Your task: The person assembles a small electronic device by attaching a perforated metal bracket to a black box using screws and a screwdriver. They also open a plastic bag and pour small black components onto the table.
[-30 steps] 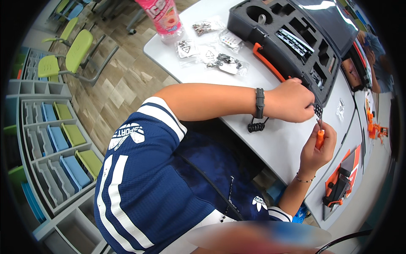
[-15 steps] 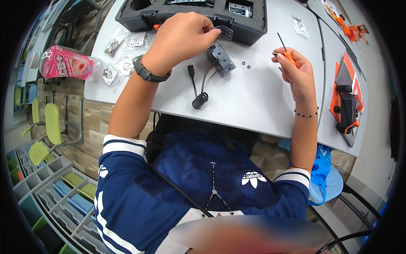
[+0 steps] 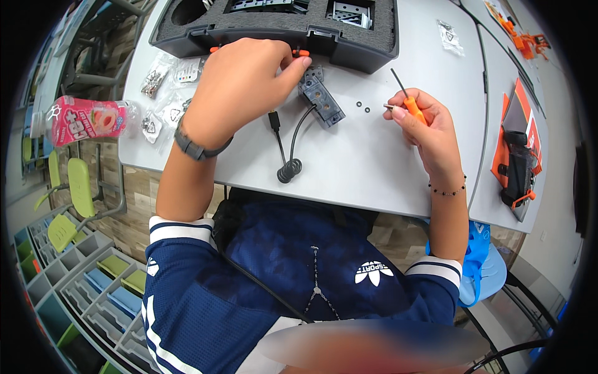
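My right hand [image 3: 427, 121] is closed round a small orange-handled screwdriver [image 3: 413, 107], its thin dark shaft pointing up and left. A small metal piece, perhaps a screw [image 3: 389, 107], sticks out between thumb and fingertip. My left hand [image 3: 255, 78], wearing a black watch, is closed in front of the case, thumb by an orange piece [image 3: 301, 53]; its other fingers are hidden, and I cannot make out what it grips. Just below the thumb, a dark perforated bracket [image 3: 313, 72] lies against a grey box-shaped motor [image 3: 325, 107] with a coiled black cable [image 3: 289, 170].
Two small dark rings [image 3: 362, 106] lie right of the motor. A black foam-lined case [image 3: 274, 36] with metal parts spans the back. Plastic bags [image 3: 165, 115] and a pink-labelled bottle [image 3: 90, 120] are at left. A black-and-orange device [image 3: 517, 165] sits on the right table.
My left hand has moved left and slightly down, and the perforated bracket now lies beside the motor. My right hand has shifted left with the screwdriver. The whole view has shifted slightly.
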Demonstrator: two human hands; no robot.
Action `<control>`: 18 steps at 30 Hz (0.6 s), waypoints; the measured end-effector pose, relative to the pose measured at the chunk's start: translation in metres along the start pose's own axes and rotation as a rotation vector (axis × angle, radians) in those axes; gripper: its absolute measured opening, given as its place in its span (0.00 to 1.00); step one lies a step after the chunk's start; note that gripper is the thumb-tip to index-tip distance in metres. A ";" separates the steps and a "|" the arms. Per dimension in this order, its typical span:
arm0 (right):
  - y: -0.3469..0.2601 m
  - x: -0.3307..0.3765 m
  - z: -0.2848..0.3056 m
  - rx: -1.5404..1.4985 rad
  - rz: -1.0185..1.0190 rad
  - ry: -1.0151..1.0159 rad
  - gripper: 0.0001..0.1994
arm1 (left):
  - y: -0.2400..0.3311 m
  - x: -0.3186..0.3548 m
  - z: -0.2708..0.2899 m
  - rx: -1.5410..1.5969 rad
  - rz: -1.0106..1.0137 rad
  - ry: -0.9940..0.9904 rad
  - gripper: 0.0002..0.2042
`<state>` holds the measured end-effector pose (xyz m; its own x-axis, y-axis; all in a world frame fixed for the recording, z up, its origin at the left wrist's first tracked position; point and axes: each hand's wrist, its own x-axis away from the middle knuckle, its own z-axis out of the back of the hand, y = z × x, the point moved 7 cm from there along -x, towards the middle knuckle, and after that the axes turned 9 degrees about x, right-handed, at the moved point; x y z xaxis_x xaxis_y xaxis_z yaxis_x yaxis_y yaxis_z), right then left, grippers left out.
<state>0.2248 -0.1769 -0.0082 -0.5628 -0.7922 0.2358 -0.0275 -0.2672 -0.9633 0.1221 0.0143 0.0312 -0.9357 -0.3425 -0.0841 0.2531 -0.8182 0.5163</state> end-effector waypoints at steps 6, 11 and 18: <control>0.003 0.005 -0.009 -0.028 -0.039 -0.066 0.07 | 0.023 0.019 0.001 0.212 -0.374 -0.131 0.23; 0.007 0.011 -0.014 -0.071 -0.081 -0.084 0.07 | 0.022 0.015 -0.014 0.245 -0.349 -0.269 0.23; -0.008 0.018 -0.015 0.077 0.120 0.004 0.07 | 0.035 0.013 -0.014 0.336 -0.354 -0.292 0.17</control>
<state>0.2027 -0.1812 0.0019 -0.5612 -0.8191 0.1191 0.1033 -0.2121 -0.9718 0.1222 -0.0253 0.0357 -0.9904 0.1072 -0.0871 -0.1362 -0.6519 0.7459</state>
